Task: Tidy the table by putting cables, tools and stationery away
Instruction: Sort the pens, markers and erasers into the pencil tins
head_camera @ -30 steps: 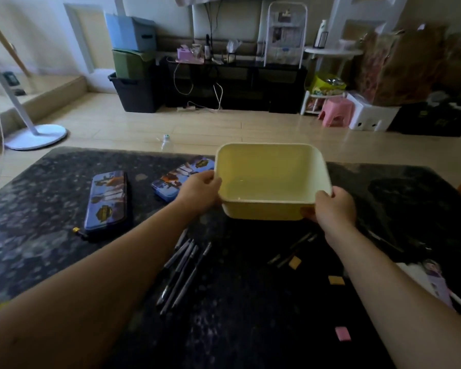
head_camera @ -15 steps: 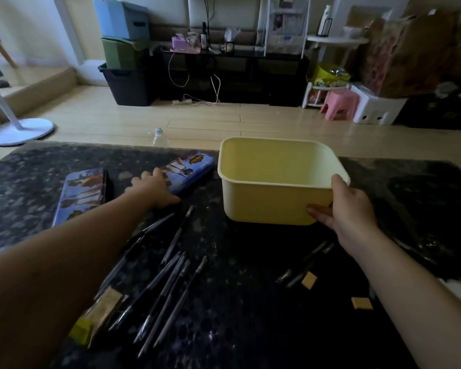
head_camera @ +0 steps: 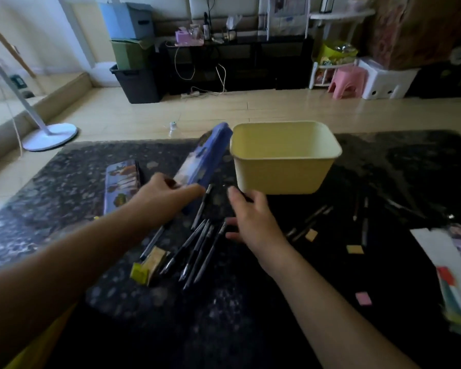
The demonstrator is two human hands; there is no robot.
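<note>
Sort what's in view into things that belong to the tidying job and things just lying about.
Job: yellow tub; blue pencil case, tilted up in the left hand; second pencil case, flat on the table; loose pens; small paper squares.
Lying about: fan stand, stacked storage boxes, pink stool, all on the floor beyond the table.

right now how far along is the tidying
Barely started. Done: the yellow bin stands ready on the table, with nothing showing inside it. In hand: the left hand grips the blue pencil case, tilted up beside the bin; the right hand hovers open over the pens. Left: those pens, the second pencil case lying flat, the sticky notes and the papers at the right edge.
</note>
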